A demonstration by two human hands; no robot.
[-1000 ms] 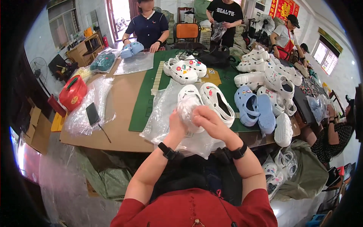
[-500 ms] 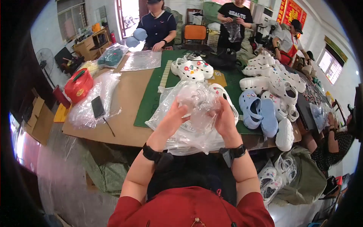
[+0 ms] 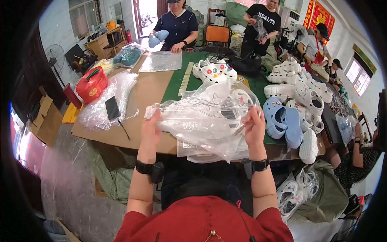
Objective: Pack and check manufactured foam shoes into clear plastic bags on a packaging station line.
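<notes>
Red container (image 3: 91, 88): between 9 and 10 o'clock from the held bag, on the brown tabletop (image 3: 131, 135).
Black phone (image 3: 112, 109): at 9 o'clock, lying on crumpled clear plastic (image 3: 89, 120), its cord trailing toward 5.
Left hand (image 3: 150, 123): pinching the bag's 9 o'clock end.
Clear bag (image 3: 189, 121): stretched between the two widely spaced hands, above flat labelled bags (image 3: 191, 152).
Charm-covered white clogs (image 3: 215, 74): between 12 and 1 o'clock, just beyond the bag.
White clog (image 3: 241, 97): near 2 o'clock, showing through clear plastic; inside or behind, cannot tell.
Right hand (image 3: 254, 124): gripping the bag's 3 o'clock end.
Blue clogs (image 3: 293, 128): at 3 o'clock, side by side.
White clog pile (image 3: 282, 92): between 2 and 3 o'clock.
</notes>
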